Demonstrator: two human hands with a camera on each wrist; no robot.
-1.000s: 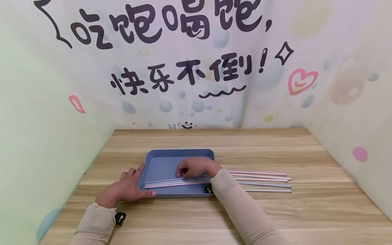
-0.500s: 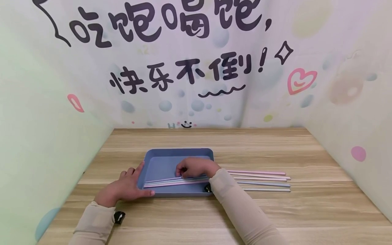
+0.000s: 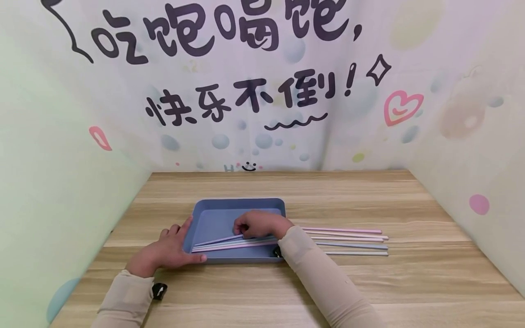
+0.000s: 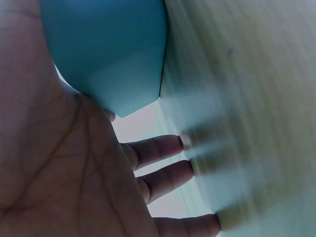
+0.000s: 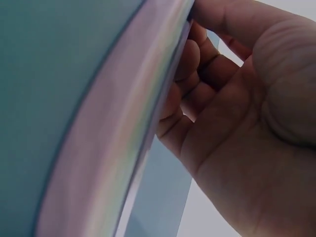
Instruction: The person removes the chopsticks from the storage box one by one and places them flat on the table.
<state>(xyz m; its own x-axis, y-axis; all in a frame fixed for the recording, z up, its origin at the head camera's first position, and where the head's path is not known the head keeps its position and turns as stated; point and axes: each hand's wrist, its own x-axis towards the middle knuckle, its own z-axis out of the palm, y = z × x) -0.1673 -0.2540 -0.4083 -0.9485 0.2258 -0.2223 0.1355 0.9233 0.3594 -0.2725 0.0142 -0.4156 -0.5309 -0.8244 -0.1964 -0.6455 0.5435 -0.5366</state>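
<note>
Wood-grain tabletop (image 3: 336, 187) before me, left hand (image 3: 170, 249) spread against a shallow blue rectangular tray (image 3: 219, 221), right hand (image 3: 259, 223) pinching one slim lilac stick (image 3: 218, 240), now angled away from the pastel bunch (image 3: 229, 246).

I work at a wood-grain table (image 3: 434, 278) inside a three-sided booth (image 3: 492, 146), its back spanned by a creased, printed backdrop (image 3: 348, 150) with bold Chinese lettering (image 3: 255, 96), bubbles (image 3: 264, 140) and a pink heart (image 3: 404, 108), pale side walls (image 3: 57, 191) flanking it; whether home or studio, I cannot tell.
</note>
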